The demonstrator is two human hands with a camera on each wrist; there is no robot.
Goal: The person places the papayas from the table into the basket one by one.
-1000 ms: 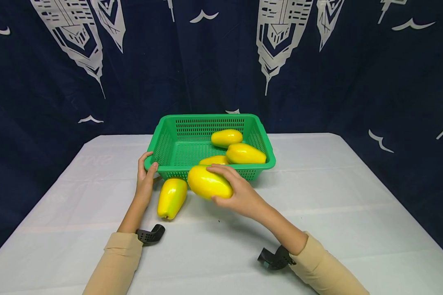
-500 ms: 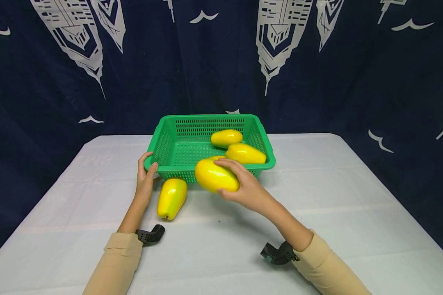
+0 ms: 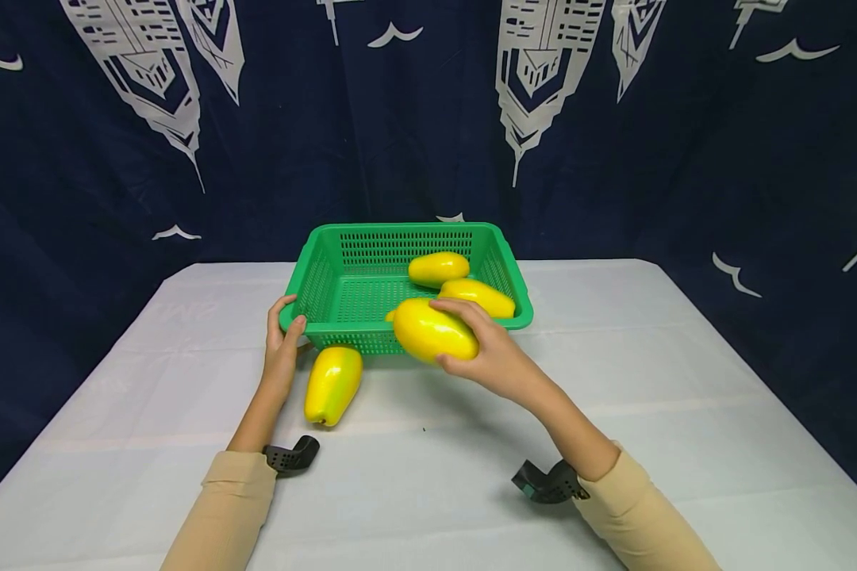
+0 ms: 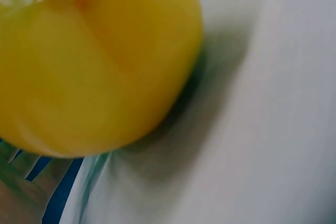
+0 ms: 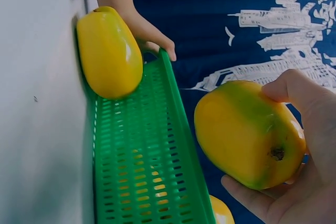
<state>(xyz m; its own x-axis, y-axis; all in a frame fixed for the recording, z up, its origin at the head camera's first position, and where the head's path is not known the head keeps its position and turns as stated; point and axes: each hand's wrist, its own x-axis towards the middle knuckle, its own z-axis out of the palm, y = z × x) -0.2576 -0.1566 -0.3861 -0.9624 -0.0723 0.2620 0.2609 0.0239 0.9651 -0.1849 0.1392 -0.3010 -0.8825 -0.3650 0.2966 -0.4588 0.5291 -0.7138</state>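
Note:
My right hand (image 3: pixel 498 358) grips a yellow papaya (image 3: pixel 432 333), thumb below and fingers over the top, just at the front rim of a green plastic basket (image 3: pixel 343 327). In the right wrist view, green streaks and a dark stem scar show on this papaya (image 5: pixel 247 135). At the basket's front left corner, my left hand (image 3: pixel 280 353) holds the rim between thumb and fingers. Another papaya (image 3: pixel 333 386) lies on the table against the basket's front; it fills much of the left wrist view. Inside the basket are a papaya (image 3: pixel 439 270) and a second one (image 3: pixel 482 297); a third is mostly hidden.
A white cloth covers the table (image 3: pixel 685 412). Behind it hangs a dark blue curtain (image 3: pixel 414 127) with white printed buildings. Black wrist cameras sit on both forearms, the right one (image 3: pixel 548 481) low over the cloth.
My right hand has carried the papaya up and to the right, from in front of the basket to its front rim. The left hand and basket stay put.

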